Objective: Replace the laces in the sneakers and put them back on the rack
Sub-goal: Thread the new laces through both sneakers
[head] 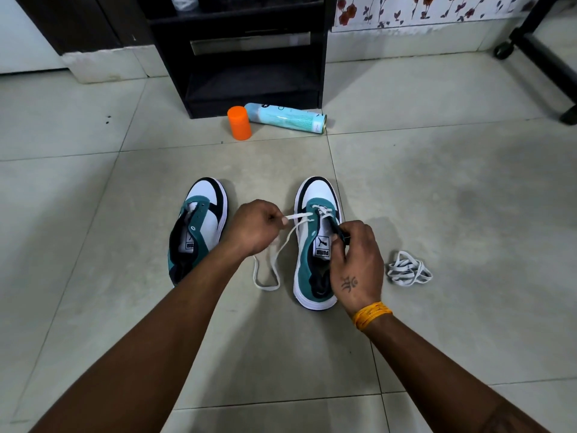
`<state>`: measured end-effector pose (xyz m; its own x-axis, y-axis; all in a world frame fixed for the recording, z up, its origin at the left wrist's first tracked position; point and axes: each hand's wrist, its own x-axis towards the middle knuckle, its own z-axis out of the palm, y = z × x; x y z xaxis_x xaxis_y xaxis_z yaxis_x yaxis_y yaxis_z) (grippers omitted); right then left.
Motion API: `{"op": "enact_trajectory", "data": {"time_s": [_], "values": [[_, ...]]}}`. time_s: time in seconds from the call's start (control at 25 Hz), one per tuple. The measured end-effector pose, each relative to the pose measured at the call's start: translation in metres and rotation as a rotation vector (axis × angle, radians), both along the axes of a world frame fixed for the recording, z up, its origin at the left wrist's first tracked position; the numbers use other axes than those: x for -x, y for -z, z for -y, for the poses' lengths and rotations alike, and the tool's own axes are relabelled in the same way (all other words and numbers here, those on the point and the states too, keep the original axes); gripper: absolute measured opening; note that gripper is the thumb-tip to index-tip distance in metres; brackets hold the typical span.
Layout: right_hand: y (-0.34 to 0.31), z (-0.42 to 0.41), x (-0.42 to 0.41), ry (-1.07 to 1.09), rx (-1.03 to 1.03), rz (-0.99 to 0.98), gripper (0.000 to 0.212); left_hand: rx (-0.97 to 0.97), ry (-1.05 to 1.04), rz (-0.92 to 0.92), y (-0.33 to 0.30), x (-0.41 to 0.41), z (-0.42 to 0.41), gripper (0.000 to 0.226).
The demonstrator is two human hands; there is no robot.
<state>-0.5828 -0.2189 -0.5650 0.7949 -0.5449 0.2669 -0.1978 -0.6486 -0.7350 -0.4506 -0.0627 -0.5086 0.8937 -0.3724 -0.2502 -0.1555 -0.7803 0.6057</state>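
Observation:
Two teal, white and black sneakers stand on the tiled floor, toes pointing away from me. The left sneaker point(199, 220) has no lace. The right sneaker point(315, 242) has a white lace point(271, 264) threaded through its front eyelets; the loose part loops on the floor between the shoes. My left hand point(254, 225) pinches one end of that lace, pulled out to the left of the shoe. My right hand point(356, 260) grips the right side of the shoe's eyelet flap. A bundled white lace point(409, 270) lies on the floor to the right.
A black shoe rack point(249, 54) stands ahead against the wall. In front of it are an upright orange cap point(239, 122) and a light-blue spray can point(285, 117) lying on its side. A black chair base point(540, 54) with a caster is at the far right.

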Motion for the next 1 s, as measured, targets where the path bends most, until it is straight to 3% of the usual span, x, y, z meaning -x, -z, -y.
{"op": "enact_trajectory", "data": {"time_s": [0.28,0.48,0.68,0.88,1.0], "values": [[-0.007,-0.002,-0.002,-0.024,0.044,-0.062,0.011,0.421,-0.012,-0.289,-0.056,-0.001,-0.004,0.034],[-0.02,-0.009,-0.006,-0.042,0.084,-0.192,0.024,0.456,0.042,-0.287,-0.076,0.001,-0.004,0.033],[-0.057,-0.014,-0.024,-0.141,0.135,0.063,0.021,0.5,0.11,-0.317,-0.085,0.005,-0.006,0.032],[-0.083,-0.025,-0.05,-0.19,0.249,0.141,0.014,0.591,0.176,-0.33,-0.094,0.003,-0.01,0.028],[-0.076,-0.019,-0.054,-0.184,0.33,-0.002,0.012,0.671,0.153,-0.371,-0.1,0.002,-0.014,0.03]]}}
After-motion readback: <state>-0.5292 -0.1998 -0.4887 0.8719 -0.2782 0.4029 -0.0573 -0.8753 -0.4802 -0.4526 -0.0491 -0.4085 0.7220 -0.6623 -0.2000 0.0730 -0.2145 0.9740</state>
